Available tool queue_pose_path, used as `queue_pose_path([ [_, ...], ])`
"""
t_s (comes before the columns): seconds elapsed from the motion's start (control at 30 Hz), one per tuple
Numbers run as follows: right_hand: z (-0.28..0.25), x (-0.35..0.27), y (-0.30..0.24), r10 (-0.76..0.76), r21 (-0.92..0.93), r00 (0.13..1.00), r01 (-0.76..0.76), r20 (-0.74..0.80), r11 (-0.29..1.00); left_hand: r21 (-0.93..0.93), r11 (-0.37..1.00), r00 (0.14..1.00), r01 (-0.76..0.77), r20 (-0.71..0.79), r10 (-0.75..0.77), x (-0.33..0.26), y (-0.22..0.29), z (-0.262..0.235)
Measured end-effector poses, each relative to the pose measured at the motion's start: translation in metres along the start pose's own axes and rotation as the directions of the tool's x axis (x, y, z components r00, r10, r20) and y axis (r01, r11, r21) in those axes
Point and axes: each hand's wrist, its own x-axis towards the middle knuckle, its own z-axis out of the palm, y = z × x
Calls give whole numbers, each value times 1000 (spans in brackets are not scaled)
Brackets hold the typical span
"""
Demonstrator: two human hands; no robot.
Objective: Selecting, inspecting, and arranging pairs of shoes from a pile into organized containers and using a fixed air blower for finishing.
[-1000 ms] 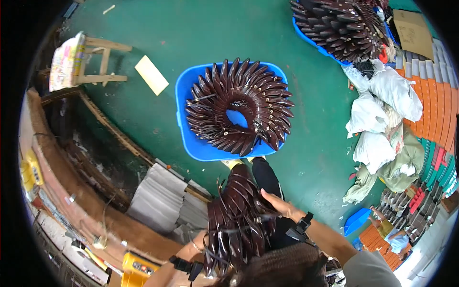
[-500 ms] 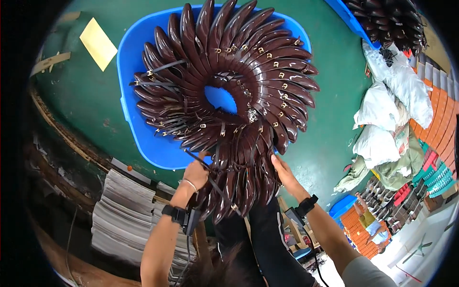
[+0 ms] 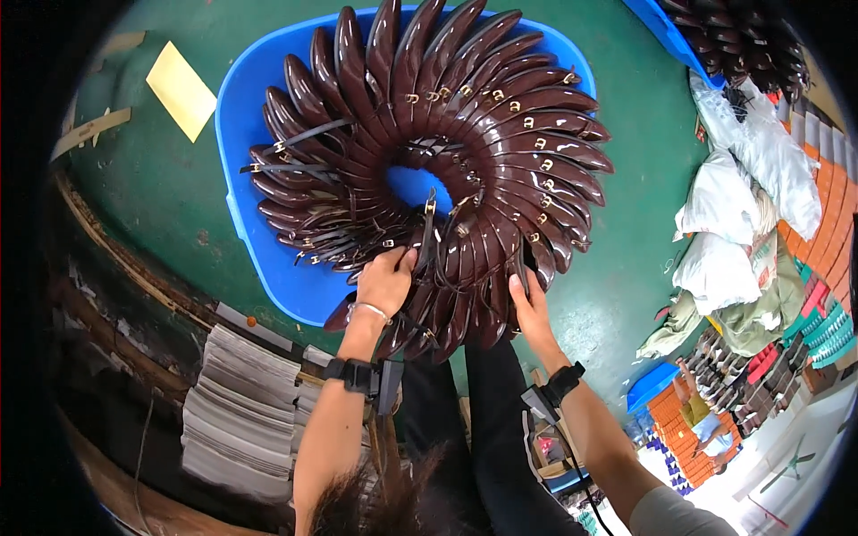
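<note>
Glossy dark brown shoe uppers (image 3: 550, 147) with small gold buckles lie packed in a ring, toes outward, in a blue tub (image 3: 299, 299). A nested row of the same uppers (image 3: 447, 308) overlaps the ring's near side. At that row's left end, my left hand (image 3: 384, 284) is closed on the uppers, its fingertips partly hidden. My right hand (image 3: 531, 308) grips the row's right end, with thumb and fingers against the brown uppers. Between the hands, a dark strap with a gold buckle (image 3: 431, 207) sticks up toward the ring's open middle.
A yellow sheet (image 3: 181, 92) lies on the green floor at the left. Grey stacked sheets (image 3: 237, 411) are at lower left. White sacks (image 3: 715, 268) stand at the right, below another blue tub (image 3: 670, 40) of brown pieces. A person (image 3: 710, 433) is farther off at lower right.
Both hands stay on the row of uppers, which has moved away from my legs onto the ring's near side. My left hand has risen farther than my right. A buckled strap now stands near the middle.
</note>
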Motion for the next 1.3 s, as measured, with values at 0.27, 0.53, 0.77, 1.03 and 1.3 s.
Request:
queue_pose_path([
  [0.27,-5,10,13,-213,-174,973,195,-91,965,214,960,883,-178,-396,252,-3,25,36],
  [0.53,-43,-34,-32,-148,-184,985,162,84,969,180,984,799,-12,-590,118,-30,18,36],
  [0.77,-100,-133,-69,143,-439,901,57,409,897,131,989,849,-72,-512,130,-217,9,41],
  [1.03,-82,-236,-203,244,-548,679,274,692,790,-398,885,970,242,112,-215,-496,-23,93],
  [1.3,1,-382,-287,605,-599,396,782,691,173,-976,197,579,-88,-211,-787,-681,-30,209],
])
